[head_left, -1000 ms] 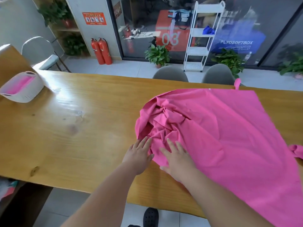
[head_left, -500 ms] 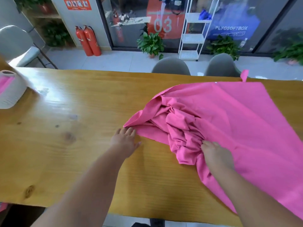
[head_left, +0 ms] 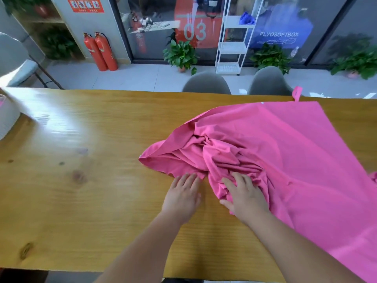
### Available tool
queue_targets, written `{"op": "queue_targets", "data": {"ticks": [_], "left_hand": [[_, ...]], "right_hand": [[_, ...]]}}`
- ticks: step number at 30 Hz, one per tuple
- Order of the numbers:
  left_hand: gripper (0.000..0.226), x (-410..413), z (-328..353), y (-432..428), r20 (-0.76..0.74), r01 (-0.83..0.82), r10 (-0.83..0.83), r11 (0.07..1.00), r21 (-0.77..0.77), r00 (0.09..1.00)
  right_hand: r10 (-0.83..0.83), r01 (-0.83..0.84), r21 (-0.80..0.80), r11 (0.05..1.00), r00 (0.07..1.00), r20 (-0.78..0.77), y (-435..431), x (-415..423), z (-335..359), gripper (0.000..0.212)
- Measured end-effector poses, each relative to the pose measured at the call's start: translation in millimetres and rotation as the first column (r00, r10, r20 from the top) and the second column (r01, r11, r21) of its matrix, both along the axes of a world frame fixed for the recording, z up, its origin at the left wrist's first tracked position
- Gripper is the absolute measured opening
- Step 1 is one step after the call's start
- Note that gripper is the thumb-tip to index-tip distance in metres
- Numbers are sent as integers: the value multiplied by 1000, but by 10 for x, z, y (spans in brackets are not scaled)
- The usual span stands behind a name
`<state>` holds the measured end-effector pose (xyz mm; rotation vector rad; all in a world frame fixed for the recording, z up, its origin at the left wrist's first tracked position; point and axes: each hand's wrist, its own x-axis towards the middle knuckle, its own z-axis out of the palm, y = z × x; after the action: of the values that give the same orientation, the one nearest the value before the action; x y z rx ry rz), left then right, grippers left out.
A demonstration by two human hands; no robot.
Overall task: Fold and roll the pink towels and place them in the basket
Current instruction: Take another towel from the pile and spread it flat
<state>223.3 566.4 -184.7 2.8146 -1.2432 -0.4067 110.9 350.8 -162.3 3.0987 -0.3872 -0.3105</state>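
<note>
Pink towel [head_left: 295,160] lay on the right half of the wooden table [head_left: 81,190], partly spread and partly bunched. Half a second earlier the left hand [head_left: 181,198] had rested at the towel's left corner; now it had drawn in beside the right hand [head_left: 244,197], flat on the wood with fingers straight, holding nothing, its fingertips just touching the near hem. The right hand, which earlier had clutched the bunched cloth with curled fingers, now lay spread and flat on the crumpled folds, pressing rather than gripping.

The towel's near and right parts ran off the frame, so its full outline could not be made out. The white basket [head_left: 7,117] was cut by the left edge, well apart from the towel, with only a sliver of pink showing inside. Motion blur softened the table's left side.

The towel's smooth part stretched diagonally from the far table edge, where a small hanging loop [head_left: 296,93] stuck up, toward the near right. Its loose crumpled corner pointed left, toward the basket.
</note>
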Motion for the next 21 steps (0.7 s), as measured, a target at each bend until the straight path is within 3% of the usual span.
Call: {"op": "queue_targets", "data": {"ticks": [4, 7, 9, 12, 13, 15, 16, 18, 19, 21], "left_hand": [[71, 604, 14, 591, 137, -119, 108, 990, 76, 985], [70, 1037, 148, 944, 166, -214, 169, 928, 306, 971], [65, 1031, 187, 907, 166, -232, 186, 916, 328, 968], [59, 638, 187, 626, 135, -201, 186, 974, 106, 973], [59, 480, 178, 534, 107, -195, 198, 980, -43, 974], [57, 220, 220, 391, 65, -216, 247, 926, -310, 967], [56, 136, 278, 338, 45, -249, 292, 878, -409, 955], [55, 68, 350, 297, 5, -326, 392, 771, -548, 920], [54, 67, 359, 312, -3, -352, 432, 730, -586, 902], [52, 116, 326, 379, 8, -362, 460, 710, -604, 888]], "right_hand": [[-48, 48, 2, 999, 998, -43, -153, 48, 3, 76], [-105, 102, 72, 992, 994, 35, -155, 135, 103, 47], [-145, 133, 172, 976, 988, 60, -77, 212, 189, 33], [-181, 125, 435, 892, 979, 90, 130, 376, 323, 21], [-214, 114, 613, 782, 973, 92, 203, 450, 382, 20], [-362, 92, 894, 438, 929, 81, 330, 591, 565, 24], [-483, 82, 955, 287, 873, 70, 333, 659, 635, 28], [-694, 123, 986, 116, 720, -9, 255, 710, 693, 37], [-748, 187, 975, 119, 663, -36, 186, 688, 650, 43], [-711, 375, 859, 350, 703, -16, 78, 565, 524, 53]]}}
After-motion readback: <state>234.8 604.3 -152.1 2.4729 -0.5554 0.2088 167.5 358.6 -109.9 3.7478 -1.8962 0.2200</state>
